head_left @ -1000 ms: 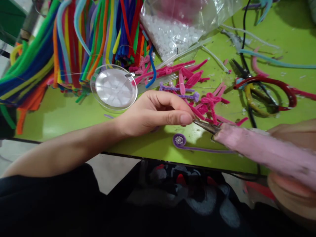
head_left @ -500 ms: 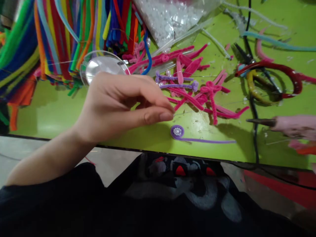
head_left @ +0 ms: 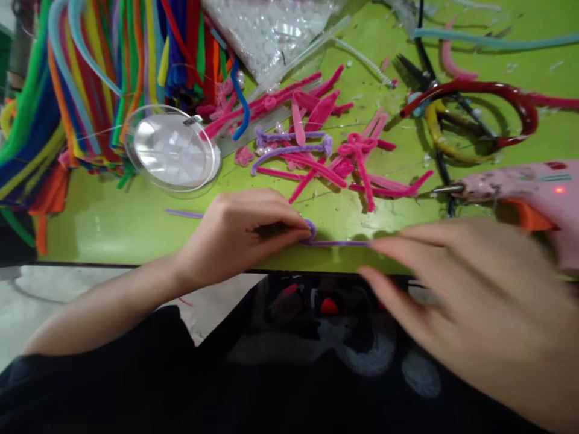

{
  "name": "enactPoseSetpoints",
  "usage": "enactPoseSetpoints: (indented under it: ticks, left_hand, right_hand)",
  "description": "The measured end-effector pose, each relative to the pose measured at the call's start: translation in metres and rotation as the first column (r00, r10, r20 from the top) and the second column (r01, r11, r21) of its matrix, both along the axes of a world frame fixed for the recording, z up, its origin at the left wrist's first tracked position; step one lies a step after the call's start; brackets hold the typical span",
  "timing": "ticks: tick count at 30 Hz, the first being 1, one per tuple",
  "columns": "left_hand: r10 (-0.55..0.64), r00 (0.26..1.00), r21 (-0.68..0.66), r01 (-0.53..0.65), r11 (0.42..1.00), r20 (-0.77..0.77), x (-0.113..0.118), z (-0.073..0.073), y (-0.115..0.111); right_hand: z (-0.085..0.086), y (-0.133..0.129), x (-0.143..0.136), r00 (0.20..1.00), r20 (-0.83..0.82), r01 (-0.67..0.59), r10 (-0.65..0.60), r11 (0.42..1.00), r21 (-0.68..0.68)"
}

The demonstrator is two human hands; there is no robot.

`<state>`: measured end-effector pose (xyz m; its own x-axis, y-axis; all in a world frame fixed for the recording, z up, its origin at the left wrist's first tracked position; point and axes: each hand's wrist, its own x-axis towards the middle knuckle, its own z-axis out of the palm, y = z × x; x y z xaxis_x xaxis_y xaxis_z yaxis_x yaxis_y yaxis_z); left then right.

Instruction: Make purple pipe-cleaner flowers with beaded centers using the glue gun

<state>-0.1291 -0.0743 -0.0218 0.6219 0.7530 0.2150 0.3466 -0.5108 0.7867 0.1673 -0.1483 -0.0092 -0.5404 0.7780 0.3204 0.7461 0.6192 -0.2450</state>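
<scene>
My left hand (head_left: pixel 253 232) pinches the rolled end of a purple pipe cleaner (head_left: pixel 337 243) near the table's front edge. The fingertips cover much of the coil, and its pearl centre is hidden. The straight tail runs rightward to my right hand (head_left: pixel 465 283), which is blurred by motion. Its thumb and fingers are apart, with the fingertips at or just over the tail's end; I cannot tell if they touch it. Another bit of purple pipe cleaner (head_left: pixel 184 213) shows to the left of my left hand.
A pink glue gun (head_left: pixel 529 187) with a lit red light lies at right, beside pliers (head_left: pixel 479 90) with red and yellow handles. Pink pipe cleaner pieces (head_left: pixel 316 172) litter the middle. A clear spool (head_left: pixel 172 150), coloured pipe cleaner bundles (head_left: pixel 99 78) and a bag of pearls (head_left: pixel 275 36) lie behind.
My left hand has come down onto the purple coil and pinches it. My right hand has entered from the right, reaching the tail. The glue gun now shows more fully.
</scene>
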Motion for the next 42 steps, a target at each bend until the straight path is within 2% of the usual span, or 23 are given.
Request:
enactPoseSetpoints:
  ticks: [1, 5, 10, 14, 17, 20, 24, 27, 32, 42]
  left_hand:
    - [0.005, 1.0, 0.009, -0.005, 1.0, -0.022, 0.001, 0.0, 0.0]
    - [0.012, 1.0, 0.038, -0.011, 0.999, -0.024, 0.001, -0.002, -0.001]
    - [0.028, 0.997, 0.126, -0.019, 0.992, -0.067, -0.002, -0.003, -0.004]
    - [0.085, 0.989, 0.095, -0.073, 0.993, -0.119, -0.002, -0.001, -0.01]
    - [0.118, 0.991, 0.096, -0.112, 0.989, -0.058, -0.001, 0.0, -0.015]
    - [0.168, 0.986, 0.137, -0.166, 0.977, -0.001, 0.001, 0.001, -0.02]
    - [0.198, 0.97, 0.294, -0.232, 0.927, 0.139, 0.006, 0.002, -0.027]
    - [0.209, 0.952, 0.355, -0.28, 0.892, 0.225, 0.011, 0.003, -0.03]
    - [0.235, 0.935, 0.425, -0.333, 0.842, 0.267, 0.019, 0.004, -0.03]
    - [0.17, 0.937, 0.594, -0.328, 0.735, 0.306, 0.022, 0.004, -0.029]
  right_hand:
    - [-0.001, 0.001, -0.011, 0.999, 0.005, -0.045, 0.045, 0.999, 0.01]
    - [-0.015, 0.016, -0.041, 1.0, 0.013, -0.01, 0.01, 1.0, 0.026]
    - [-0.026, 0.024, -0.05, 0.997, -0.077, 0.011, -0.011, 1.0, -0.007]
    - [-0.029, 0.025, -0.054, 0.982, -0.185, 0.01, -0.021, 0.998, -0.063]
    - [-0.031, 0.029, -0.056, 0.967, -0.256, -0.022, -0.008, 0.993, -0.113]
    - [-0.028, 0.032, -0.057, 0.931, -0.363, -0.051, -0.022, 0.981, -0.189]
    - [-0.017, 0.031, -0.058, 0.821, -0.557, -0.074, -0.122, 0.946, -0.317]
    - [-0.008, 0.028, -0.059, 0.778, -0.608, -0.049, -0.157, 0.95, -0.308]
    - [0.002, 0.023, -0.059, 0.811, -0.577, -0.006, -0.092, 0.986, -0.166]
    - [0.016, 0.016, -0.054, 0.884, -0.468, -0.052, -0.02, 0.988, -0.142]
